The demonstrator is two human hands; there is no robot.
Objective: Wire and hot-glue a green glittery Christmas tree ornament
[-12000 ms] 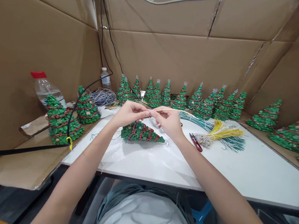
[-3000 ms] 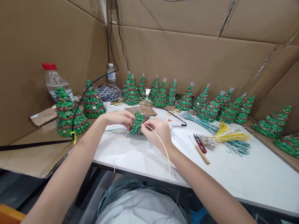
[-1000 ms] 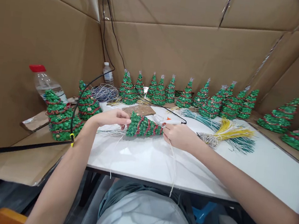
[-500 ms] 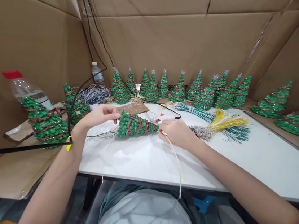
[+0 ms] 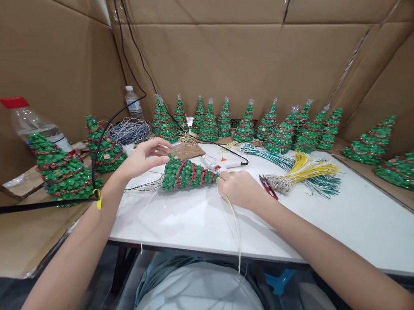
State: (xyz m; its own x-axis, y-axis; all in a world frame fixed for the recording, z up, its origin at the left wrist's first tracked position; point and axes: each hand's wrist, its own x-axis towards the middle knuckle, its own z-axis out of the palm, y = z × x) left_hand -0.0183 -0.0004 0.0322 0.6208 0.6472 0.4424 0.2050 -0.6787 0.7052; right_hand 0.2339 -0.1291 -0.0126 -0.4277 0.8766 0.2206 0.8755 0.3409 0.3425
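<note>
A small green tree [image 5: 187, 174] with red garlands lies on its side on the white table [image 5: 333, 231], tip to the right. My right hand [image 5: 237, 188] is closed at the tree's tip, pinching a pale yellow cord [image 5: 236, 229] that trails down over the table's front edge. My left hand [image 5: 142, 157] hovers at the tree's wide base with fingers spread and thumb near the base rim, holding nothing that I can see.
A row of upright green trees [image 5: 246, 124] lines the back, more [image 5: 412, 167] at the right, two [image 5: 62, 170] on cardboard at the left by a red-capped bottle [image 5: 30, 120]. A glue gun [image 5: 223, 163], red snips [image 5: 266, 185], yellow and green cord bundles [image 5: 302, 174] and a black cable [image 5: 27, 206] lie around.
Over the last second my left hand has let go of the tree's base and opened its fingers. My right hand stays at the tip with the cord.
</note>
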